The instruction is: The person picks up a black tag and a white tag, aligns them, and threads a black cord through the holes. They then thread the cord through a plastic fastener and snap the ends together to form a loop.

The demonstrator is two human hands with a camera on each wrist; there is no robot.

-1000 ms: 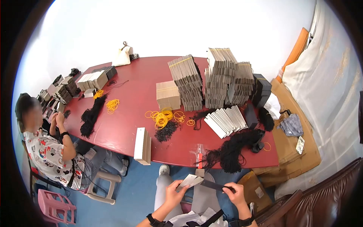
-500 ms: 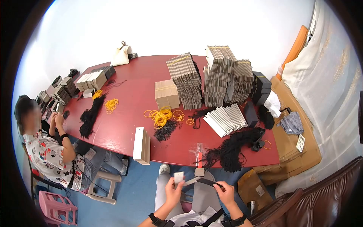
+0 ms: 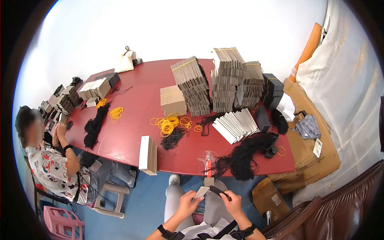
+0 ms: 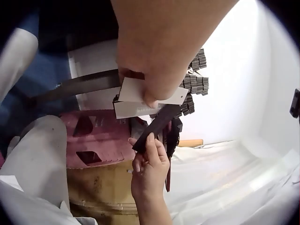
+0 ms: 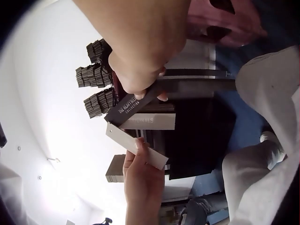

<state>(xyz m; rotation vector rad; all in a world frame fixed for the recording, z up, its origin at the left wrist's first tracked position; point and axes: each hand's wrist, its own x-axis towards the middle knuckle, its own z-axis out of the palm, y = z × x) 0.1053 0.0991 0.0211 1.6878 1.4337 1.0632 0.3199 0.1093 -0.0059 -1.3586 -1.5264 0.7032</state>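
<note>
Just above the lap, my left hand (image 3: pixel 188 204) pinches a white hang tag (image 3: pixel 201 192) between thumb and fingers. A second pale tag (image 5: pixel 150 121), with faint lettering, lies behind it in the right wrist view. My right hand (image 3: pixel 233 203) grips a black hang tag (image 3: pixel 218 191) by its near end. Its printing, ending in "COLLECTION", shows in the right wrist view. The far ends of the black and white tags come together between the hands. A small stack of tags (image 3: pixel 209 181) stands just beyond them, at the table's front edge.
On the red table (image 3: pixel 132 132) are tall banded stacks of tags (image 3: pixel 192 88), fanned white tags (image 3: pixel 236 126), black cords (image 3: pixel 244 158), yellow rubber bands (image 3: pixel 168 125) and a block of tags (image 3: pixel 148 156). Another person (image 3: pixel 52 160) sits at left. A brown leather sofa (image 3: pixel 340 208) is at right.
My right hand has moved left with the black tag, closer to my left hand. The white tag in my left hand, upright half a second ago, now tilts toward the black one.
</note>
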